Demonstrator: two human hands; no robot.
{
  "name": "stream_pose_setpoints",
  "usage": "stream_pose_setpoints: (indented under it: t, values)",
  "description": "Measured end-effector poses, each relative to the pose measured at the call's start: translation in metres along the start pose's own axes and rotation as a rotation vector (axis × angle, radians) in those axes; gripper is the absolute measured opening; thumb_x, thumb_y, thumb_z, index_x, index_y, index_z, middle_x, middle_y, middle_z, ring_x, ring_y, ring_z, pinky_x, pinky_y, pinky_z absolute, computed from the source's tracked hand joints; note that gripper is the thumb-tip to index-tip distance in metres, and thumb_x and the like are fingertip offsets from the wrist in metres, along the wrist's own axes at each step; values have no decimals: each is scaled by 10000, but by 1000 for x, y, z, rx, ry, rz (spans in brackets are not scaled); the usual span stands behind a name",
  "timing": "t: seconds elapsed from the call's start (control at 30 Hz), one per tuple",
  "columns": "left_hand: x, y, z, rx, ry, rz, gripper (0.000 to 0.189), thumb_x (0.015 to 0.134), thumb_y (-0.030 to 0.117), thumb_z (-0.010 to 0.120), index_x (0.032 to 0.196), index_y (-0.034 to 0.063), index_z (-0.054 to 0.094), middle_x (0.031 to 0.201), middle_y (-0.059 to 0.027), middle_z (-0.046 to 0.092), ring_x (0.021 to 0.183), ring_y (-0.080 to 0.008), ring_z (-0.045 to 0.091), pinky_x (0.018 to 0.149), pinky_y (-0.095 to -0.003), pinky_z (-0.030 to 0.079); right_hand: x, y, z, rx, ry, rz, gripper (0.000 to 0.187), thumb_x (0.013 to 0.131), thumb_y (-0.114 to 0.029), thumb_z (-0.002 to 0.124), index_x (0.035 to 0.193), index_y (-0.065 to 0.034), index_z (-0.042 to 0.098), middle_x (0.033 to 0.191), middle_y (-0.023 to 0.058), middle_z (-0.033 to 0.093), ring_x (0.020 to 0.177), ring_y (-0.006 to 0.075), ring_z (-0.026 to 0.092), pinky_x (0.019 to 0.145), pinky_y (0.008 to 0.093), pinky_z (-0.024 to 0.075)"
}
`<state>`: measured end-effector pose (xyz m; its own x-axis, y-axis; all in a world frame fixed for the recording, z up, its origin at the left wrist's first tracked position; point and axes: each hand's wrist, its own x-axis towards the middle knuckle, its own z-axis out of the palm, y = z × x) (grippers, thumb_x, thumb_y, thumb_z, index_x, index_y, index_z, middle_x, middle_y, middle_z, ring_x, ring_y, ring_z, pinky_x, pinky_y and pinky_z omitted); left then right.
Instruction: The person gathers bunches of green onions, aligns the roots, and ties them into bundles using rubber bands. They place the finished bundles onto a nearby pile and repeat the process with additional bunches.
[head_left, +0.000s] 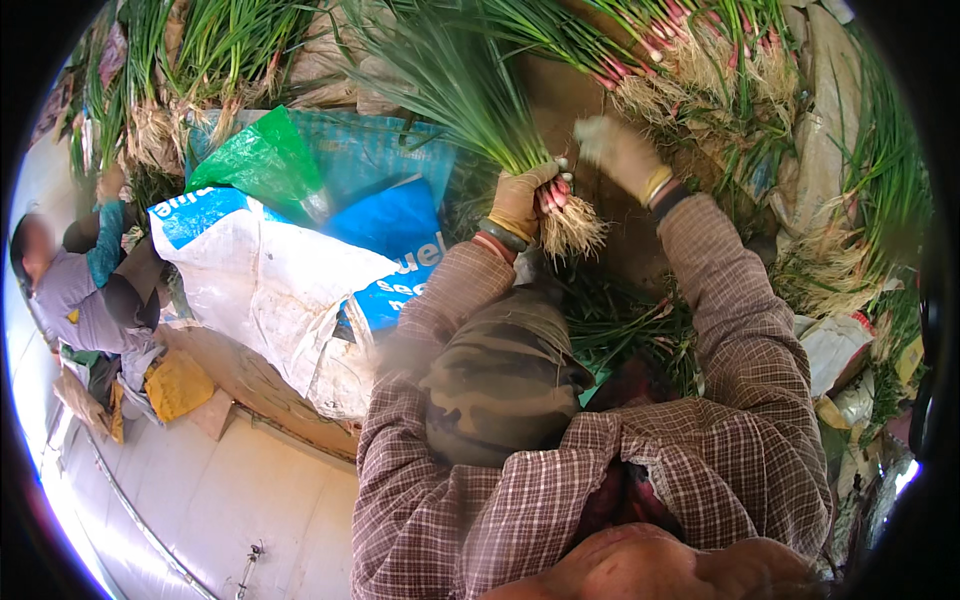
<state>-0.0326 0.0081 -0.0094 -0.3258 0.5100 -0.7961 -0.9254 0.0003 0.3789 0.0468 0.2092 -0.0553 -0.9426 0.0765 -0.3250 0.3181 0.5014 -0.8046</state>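
Observation:
My left hand (523, 199), in a tan glove, is closed around a bunch of green onions (480, 112) just above its pink-red bulbs. The pale roots hang out to the right of the fist, and the long green leaves reach up and left. To the right of the bunch is my right hand (619, 154), also gloved and apart from it. Motion blurs its fingers, so whether they are closed or hold anything cannot be told.
Heaps of rooted green onions (697, 67) lie at the upper right, with more at the right edge (825, 255) and upper left. White, blue and green plastic sacks (277, 270) spread at left. Another person (86, 292) sits at the far left. Loose leaves (637, 322) lie below my hands.

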Motion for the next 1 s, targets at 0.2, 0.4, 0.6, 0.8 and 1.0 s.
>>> stream_pose_setpoints:
  t: [0.2, 0.4, 0.6, 0.8, 1.0]
  values:
    - [3, 6, -4, 19, -67, 30, 233, 915, 178, 562, 791, -14, 612, 635, -135, 636, 437, -163, 566, 388, -243, 432, 44, -4, -41, -943, 95, 279, 477, 905, -277, 582, 1345, -148, 450, 1146, 154, 547, 910, 294, 606, 758, 402, 521]
    - [7, 7, 1, 45, -49, -3, 200, 911, 162, 572, 831, -20, 598, 645, -138, 626, 458, -198, 585, 410, -274, 470, 31, -6, -27, -933, 267, 150, 320, 873, -206, 569, 1179, -131, 510, 1011, 102, 583, 845, 263, 630, 626, 361, 538]
    - [1, 10, 4, -6, 16, 13, 133, 890, 136, 613, 869, 6, 593, 658, -106, 608, 468, -199, 588, 411, -292, 490, 53, -13, -39, -901, 234, 108, 181, 842, -211, 597, 999, -121, 585, 945, 105, 590, 791, 270, 632, 648, 389, 503]
    - [12, 10, 5, 61, -49, 55, 159, 915, 143, 587, 897, -14, 608, 700, -130, 645, 490, -215, 608, 421, -298, 500, -8, -47, -16, -428, 273, -140, 306, 864, -371, 613, 1012, -108, 664, 843, 98, 667, 800, 265, 642, 735, 390, 496]
    - [6, 7, 11, 77, -29, 82, 186, 917, 138, 570, 852, -33, 605, 661, -142, 633, 481, -210, 607, 406, -274, 489, -9, -59, 15, 124, 247, 123, 352, 891, -386, 614, 950, -45, 674, 863, 153, 674, 743, 261, 646, 679, 384, 492]
